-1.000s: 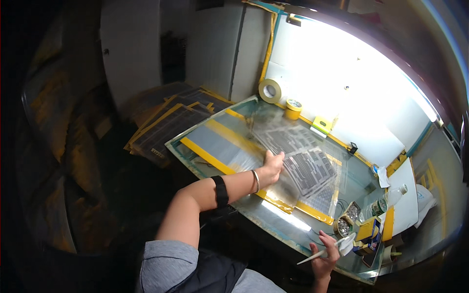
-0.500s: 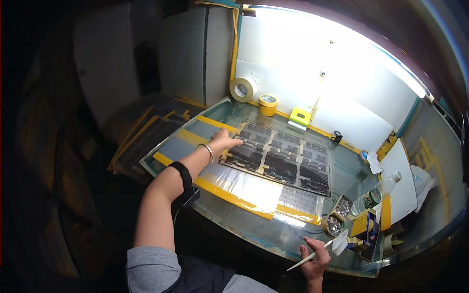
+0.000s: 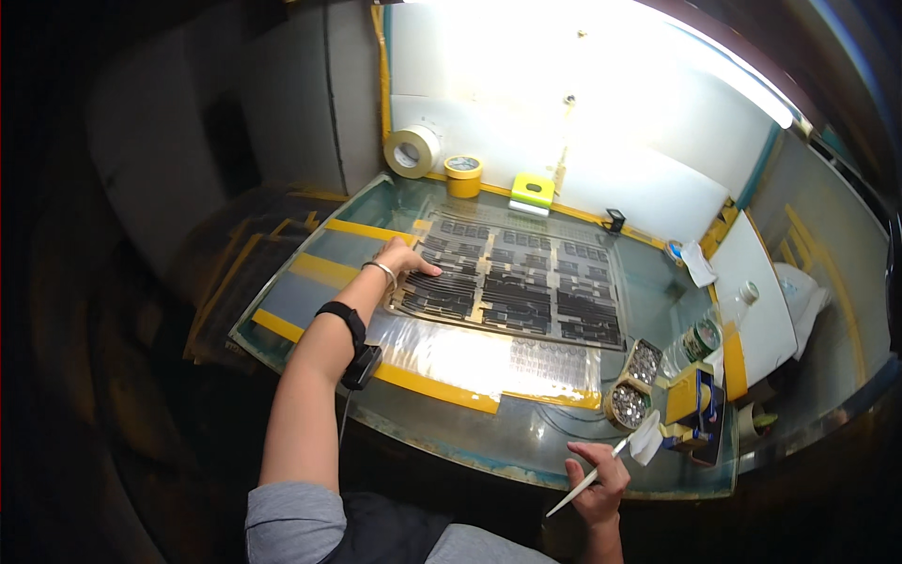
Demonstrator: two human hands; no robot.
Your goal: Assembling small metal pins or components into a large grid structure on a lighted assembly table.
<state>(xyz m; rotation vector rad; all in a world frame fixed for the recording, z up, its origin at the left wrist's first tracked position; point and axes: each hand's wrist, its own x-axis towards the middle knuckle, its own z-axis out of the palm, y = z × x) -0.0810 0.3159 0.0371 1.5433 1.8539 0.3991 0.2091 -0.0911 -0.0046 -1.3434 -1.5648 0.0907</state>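
My left hand (image 3: 411, 259) rests on the left edge of a dark patterned film sheet (image 3: 522, 299), thumb stretched out over it, other fingers partly hidden. The sheet carries three columns of black line shapes and lies flat on the glass table (image 3: 470, 440). Beneath its near edge lies a shiny clear sheet (image 3: 442, 352) bordered with yellow tape. My right hand (image 3: 599, 481) is closed around a slim white stick (image 3: 584, 484) near the table's front edge. White tissue (image 3: 646, 439) lies by the stick's far end; whether they touch I cannot tell.
Two small containers of shiny bits (image 3: 628, 404) stand at right, beside a yellow-and-blue box (image 3: 691, 399) and a plastic bottle (image 3: 700, 338). Tape rolls (image 3: 412, 152) and a lime-green holder (image 3: 533, 191) line the back. A lamp tube (image 3: 752, 89) hangs above.
The view has shifted, so the table appears farther left and higher. My left hand remains at the sheet's left edge; the right still holds the stick.
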